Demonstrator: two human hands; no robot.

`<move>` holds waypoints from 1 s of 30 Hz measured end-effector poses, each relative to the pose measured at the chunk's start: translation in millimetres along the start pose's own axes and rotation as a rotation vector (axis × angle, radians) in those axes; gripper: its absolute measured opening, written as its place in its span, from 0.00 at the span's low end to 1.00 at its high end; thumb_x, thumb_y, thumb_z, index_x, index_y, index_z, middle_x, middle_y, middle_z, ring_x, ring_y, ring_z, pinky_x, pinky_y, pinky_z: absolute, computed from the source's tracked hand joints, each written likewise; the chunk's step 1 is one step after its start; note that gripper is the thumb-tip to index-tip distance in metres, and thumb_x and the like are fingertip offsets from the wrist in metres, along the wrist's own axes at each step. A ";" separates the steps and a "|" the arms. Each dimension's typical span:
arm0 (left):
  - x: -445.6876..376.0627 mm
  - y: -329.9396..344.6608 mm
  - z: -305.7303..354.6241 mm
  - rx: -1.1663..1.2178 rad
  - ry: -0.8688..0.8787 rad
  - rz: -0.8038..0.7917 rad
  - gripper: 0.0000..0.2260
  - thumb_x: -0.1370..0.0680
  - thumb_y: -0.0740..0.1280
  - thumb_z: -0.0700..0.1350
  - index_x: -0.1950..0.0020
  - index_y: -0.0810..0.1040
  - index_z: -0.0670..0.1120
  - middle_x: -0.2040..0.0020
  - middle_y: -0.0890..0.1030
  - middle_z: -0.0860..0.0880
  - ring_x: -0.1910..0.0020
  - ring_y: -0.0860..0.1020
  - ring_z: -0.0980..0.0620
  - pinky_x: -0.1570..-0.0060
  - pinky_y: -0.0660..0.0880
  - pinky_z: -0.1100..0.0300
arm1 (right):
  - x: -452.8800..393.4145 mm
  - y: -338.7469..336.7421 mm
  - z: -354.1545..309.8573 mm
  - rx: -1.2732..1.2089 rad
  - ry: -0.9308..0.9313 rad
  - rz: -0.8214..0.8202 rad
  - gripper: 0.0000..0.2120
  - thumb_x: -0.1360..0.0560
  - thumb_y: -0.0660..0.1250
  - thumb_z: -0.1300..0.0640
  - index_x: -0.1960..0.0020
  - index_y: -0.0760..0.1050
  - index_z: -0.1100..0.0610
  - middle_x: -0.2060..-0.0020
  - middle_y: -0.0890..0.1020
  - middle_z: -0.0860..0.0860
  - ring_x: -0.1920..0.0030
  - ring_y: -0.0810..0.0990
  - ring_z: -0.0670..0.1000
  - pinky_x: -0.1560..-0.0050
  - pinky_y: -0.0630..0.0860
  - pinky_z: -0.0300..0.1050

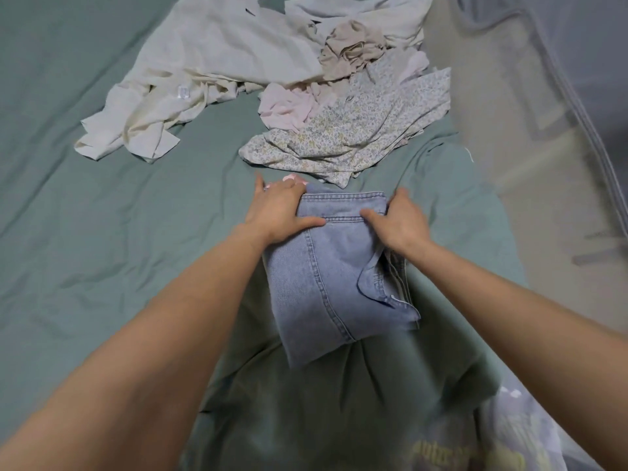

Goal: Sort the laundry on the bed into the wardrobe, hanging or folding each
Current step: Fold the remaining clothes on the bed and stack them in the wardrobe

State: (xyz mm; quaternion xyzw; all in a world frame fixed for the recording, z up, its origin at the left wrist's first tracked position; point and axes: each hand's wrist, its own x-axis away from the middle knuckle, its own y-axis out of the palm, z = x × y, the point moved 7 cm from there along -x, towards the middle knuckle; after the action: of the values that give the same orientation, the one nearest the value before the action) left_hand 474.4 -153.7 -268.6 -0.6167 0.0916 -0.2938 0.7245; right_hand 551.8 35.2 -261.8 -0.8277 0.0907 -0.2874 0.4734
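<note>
A folded pair of light blue jeans is seen at the centre of the view, lying on the green sheet of the bed. Its far end, at 12 o'clock, is gripped from both sides. The left hand is curled round the far left corner, thumb laid across the top along a seam, fingers tucked past the edge. The right hand is clamped on the far right corner in the same way, thumb on top. The near end of the jeans hangs slightly loose toward 6 o'clock, with the waistband edge showing at 3 o'clock of the bundle.

Just beyond the hands, at 12 o'clock, a floral garment is spread, its near edge close to the jeans but apart from them. A pale pink piece is lying against its 10 o'clock side, a beige crumpled piece behind it, and a cream garment is stretched toward 10 o'clock.

Bare sheet is left open from 7 to 10 o'clock. The bed's right edge runs at 2 o'clock, with the floor beyond it.
</note>
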 end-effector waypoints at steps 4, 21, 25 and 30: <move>5.0 -9.8 2.5 0.016 0.122 0.219 0.28 0.23 0.50 0.67 0.46 0.74 0.46 0.49 0.78 0.47 0.49 0.76 0.44 0.52 0.66 0.52 | -7.2 -11.0 -5.7 -0.229 -0.055 0.012 0.12 0.24 0.66 0.55 0.47 0.68 0.61 0.53 0.74 0.58 0.51 0.73 0.57 0.57 0.62 0.44; -38.9 26.5 8.1 -0.164 0.063 0.353 0.19 0.19 0.55 0.57 0.42 0.72 0.43 0.44 0.75 0.42 0.44 0.71 0.41 0.45 0.61 0.51 | -43.5 48.8 41.7 0.327 -0.426 0.080 0.28 0.18 0.49 0.42 0.21 0.47 0.49 0.22 0.50 0.55 0.23 0.50 0.58 0.24 0.50 0.54; -43.8 29.8 8.7 -0.107 -0.026 0.253 0.26 0.19 0.55 0.58 0.27 0.64 0.44 0.28 0.65 0.41 0.28 0.62 0.41 0.30 0.54 0.46 | -44.3 47.9 42.0 0.213 -0.329 -0.035 0.29 0.18 0.47 0.42 0.22 0.41 0.46 0.23 0.47 0.59 0.23 0.47 0.57 0.24 0.44 0.49; 52.3 6.5 31.2 0.188 0.061 0.452 0.22 0.20 0.59 0.56 0.32 0.71 0.44 0.31 0.69 0.42 0.30 0.66 0.41 0.31 0.59 0.45 | 35.6 14.8 31.5 0.003 -0.457 0.208 0.25 0.20 0.57 0.51 0.25 0.60 0.56 0.25 0.58 0.61 0.26 0.58 0.60 0.26 0.57 0.55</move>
State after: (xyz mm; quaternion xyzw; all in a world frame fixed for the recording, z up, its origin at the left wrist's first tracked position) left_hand 534.2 -155.2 -255.8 -0.5014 0.2212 -0.1500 0.8229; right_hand 600.5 35.3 -272.4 -0.8567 0.0656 -0.0426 0.5099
